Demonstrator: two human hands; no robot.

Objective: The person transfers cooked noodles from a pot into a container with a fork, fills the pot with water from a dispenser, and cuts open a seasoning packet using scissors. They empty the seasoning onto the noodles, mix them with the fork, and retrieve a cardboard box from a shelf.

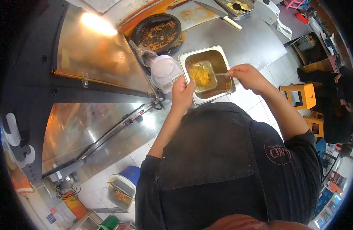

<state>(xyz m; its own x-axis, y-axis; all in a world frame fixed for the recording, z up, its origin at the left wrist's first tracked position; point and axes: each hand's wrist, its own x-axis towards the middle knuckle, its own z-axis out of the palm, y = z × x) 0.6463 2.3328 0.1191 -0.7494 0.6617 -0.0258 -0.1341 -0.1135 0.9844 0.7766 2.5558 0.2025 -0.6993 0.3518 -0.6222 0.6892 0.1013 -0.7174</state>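
Observation:
A rectangular steel food pan (226,94) is tilted at the counter's edge in front of me. My left hand (182,95) grips its left rim, thumb over the edge. Inside lies a mass of yellow food (200,76), with a pale, see-through squarish shape around it that I cannot make out fully. My right hand (246,78) is closed round the end of a thin-handled metal utensil (221,74), which reaches over the pan's right wall into the food. The utensil's head is not clear, so its kind cannot be told.
Left of the pan stands a white lidded container (163,71). Beyond it sits a dark stone mortar (155,32) with brown crumbs. A knife (232,22) lies on the steel counter (211,36). A lit glass-fronted case (96,53) is at left; yellow stools (305,96) stand right, near another person.

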